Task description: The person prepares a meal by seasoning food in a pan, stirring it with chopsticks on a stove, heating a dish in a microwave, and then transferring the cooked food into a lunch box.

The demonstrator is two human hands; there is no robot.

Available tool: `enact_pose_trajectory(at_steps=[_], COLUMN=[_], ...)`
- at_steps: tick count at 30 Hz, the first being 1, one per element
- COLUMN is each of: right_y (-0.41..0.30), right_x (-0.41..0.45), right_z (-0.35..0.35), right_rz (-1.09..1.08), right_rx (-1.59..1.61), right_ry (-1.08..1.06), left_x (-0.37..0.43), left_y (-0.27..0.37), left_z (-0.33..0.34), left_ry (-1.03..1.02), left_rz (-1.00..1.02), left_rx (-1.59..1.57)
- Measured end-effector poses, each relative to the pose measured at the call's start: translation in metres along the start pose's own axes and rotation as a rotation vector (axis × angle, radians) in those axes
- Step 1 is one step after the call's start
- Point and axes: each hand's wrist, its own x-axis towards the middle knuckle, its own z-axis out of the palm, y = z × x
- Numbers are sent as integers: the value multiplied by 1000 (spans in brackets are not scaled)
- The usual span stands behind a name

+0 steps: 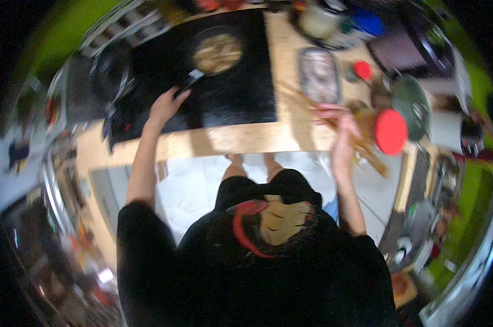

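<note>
My left hand is around the dark handle of a frying pan, thumb on one side and fingers on the other. Pale yellowish-brown food lies in the pan, which sits on a black cooktop. In my right hand are long brown wooden sticks, apparently cooking chopsticks, slanting across the counter's front edge. Just beyond that hand lies a rectangular tray with pale pinkish contents, too blurred to identify. Motion blur softens the whole view.
Beside my right hand stands a container with a red lid, and a smaller red-lidded jar is farther back. A green round lid or bowl is at the right. Dark round cookware sits left of the pan on the wooden counter.
</note>
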Motion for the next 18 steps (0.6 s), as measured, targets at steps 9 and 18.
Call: enact_pose_trajectory(at_steps=[9,18], right_y=[-10,-85], right_x=[-38,-127], right_z=[-16,77], right_rz=[-150,-374], right_rx=[99,113], right_ry=[32,-85], left_x=[-26,-313], left_y=[101,63], left_z=[26,26], left_ry=[-405,-43], left_rz=[-314,-601], left_rx=[-1482,-1641])
